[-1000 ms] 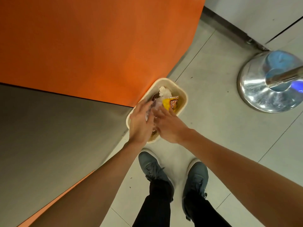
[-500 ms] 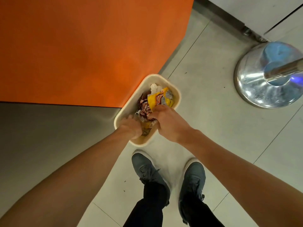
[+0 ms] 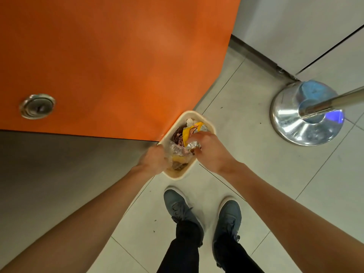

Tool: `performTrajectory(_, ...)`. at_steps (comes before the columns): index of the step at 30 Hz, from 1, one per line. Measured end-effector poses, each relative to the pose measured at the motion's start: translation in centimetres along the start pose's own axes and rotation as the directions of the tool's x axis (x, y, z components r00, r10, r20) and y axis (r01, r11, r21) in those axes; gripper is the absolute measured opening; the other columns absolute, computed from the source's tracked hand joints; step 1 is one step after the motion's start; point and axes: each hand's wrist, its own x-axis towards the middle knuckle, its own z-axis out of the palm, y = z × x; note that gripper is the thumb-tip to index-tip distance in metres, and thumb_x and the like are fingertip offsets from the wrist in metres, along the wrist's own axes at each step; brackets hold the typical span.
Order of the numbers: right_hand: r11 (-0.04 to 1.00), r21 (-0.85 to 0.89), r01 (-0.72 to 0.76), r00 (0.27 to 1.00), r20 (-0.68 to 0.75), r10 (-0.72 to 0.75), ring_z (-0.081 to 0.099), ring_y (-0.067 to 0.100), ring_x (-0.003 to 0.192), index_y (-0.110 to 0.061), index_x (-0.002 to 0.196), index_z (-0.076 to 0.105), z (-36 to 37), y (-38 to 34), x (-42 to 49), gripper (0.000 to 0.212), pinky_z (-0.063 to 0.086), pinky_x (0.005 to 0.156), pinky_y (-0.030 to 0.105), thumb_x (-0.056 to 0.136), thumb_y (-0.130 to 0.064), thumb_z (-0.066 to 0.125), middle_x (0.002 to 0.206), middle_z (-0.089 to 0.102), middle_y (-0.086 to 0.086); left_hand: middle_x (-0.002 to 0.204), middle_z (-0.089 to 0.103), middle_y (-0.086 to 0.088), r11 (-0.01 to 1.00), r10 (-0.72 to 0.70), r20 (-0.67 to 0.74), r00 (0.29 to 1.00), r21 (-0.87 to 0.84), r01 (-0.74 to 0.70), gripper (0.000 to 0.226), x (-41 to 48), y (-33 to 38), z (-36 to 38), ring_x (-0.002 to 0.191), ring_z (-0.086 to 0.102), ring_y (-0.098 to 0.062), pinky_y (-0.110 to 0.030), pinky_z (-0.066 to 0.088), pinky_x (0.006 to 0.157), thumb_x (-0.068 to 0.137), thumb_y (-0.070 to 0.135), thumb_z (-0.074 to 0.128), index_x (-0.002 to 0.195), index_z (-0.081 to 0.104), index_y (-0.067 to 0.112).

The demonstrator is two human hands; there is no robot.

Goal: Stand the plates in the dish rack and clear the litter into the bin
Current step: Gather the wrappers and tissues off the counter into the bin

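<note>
The cream plastic bin (image 3: 205,119) stands on the pale tiled floor (image 3: 246,174), its far-left side tucked under the corner of the orange tabletop (image 3: 118,66), and everything here is placed from it. It is full of litter: a crumpled white tissue (image 3: 189,121) at its far end, a yellow snack wrapper (image 3: 188,133) and a brown wrapper (image 3: 177,137) in the middle, and clear plastic film (image 3: 176,149) towards the near left. The right hand (image 3: 211,149) reaches in over the bin's right rim with the fingers bent steeply down, curled round a silver foil wrapper (image 3: 194,144) that lies against the yellow one. The left hand (image 3: 155,159) sits at the bin's near-left rim with its knuckles up and its fingers turned down against the clear film. It is blurred, so whether it grips the film or the rim, or only presses there, cannot be told. Both forearms stretch down to the bin from the lower corners of the view. Just near of the bin stand two grey shoes (image 3: 181,208) below black trouser legs. Left of the bin a grey panel (image 3: 59,174) runs under the tabletop, and further left a round metal fitting (image 3: 37,106) is set into the orange surface. Well to the bin's right is the shiny domed base of a metal post (image 3: 307,125).
</note>
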Motion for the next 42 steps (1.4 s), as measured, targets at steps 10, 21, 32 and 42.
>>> performTrajectory(10,0.995,-0.093,0.026,0.999,0.029,-0.024,0.059,0.027,0.109,-0.009,0.115,0.068,-4.2,-6.4,-5.2,0.034,0.051,0.093,0.038,0.087,0.002,0.054,0.117,0.065,0.012,0.132,0.056,-0.003,0.852,-0.009,-0.171,0.985,-0.517,-0.082,0.039,-12.0,2.5,-3.8,0.113,0.058,-0.02,-0.022,0.041,0.092,0.093,0.012,0.057,0.132,0.055,0.018)
performTrajectory(21,0.99,-0.134,0.039,0.993,0.116,-0.023,0.061,0.029,0.108,-0.015,0.118,0.067,-11.7,-17.9,-15.6,0.033,0.047,0.096,0.033,0.088,-0.004,0.057,0.121,0.066,0.012,0.105,0.07,-0.004,0.355,-0.194,-0.222,0.955,-0.924,-0.143,0.025,-30.5,8.4,-9.8,0.077,0.065,-0.01,-0.02,0.045,0.068,0.1,0.012,0.048,0.093,0.064,0.031)
performTrajectory(32,0.915,-0.293,0.278,0.938,0.288,-0.193,0.055,0.027,0.113,-0.015,0.119,0.065,-16.4,-32.0,-27.1,0.03,0.047,0.095,0.041,0.092,-0.01,0.054,0.124,0.061,0.01,0.089,0.071,0.006,0.513,-0.134,-0.372,0.919,-0.819,-0.256,0.029,-48.9,7.8,-16.8,0.078,0.066,-0.011,-0.018,0.051,0.078,0.094,0.0,0.049,0.104,0.068,0.02)
performTrajectory(42,0.785,-0.204,0.585,0.784,0.391,-0.482,0.06,0.016,0.101,-0.018,0.114,0.066,-13.4,-44.8,-27.5,0.025,0.05,0.09,0.037,0.091,-0.013,0.056,0.109,0.067,-0.001,0.085,0.073,0.009,0.385,-0.419,-0.546,0.726,-0.83,-0.403,0.024,-59.6,-0.1,-18.6,0.077,0.068,-0.006,-0.009,0.047,0.073,0.095,0.005,0.054,0.099,0.07,0.023)
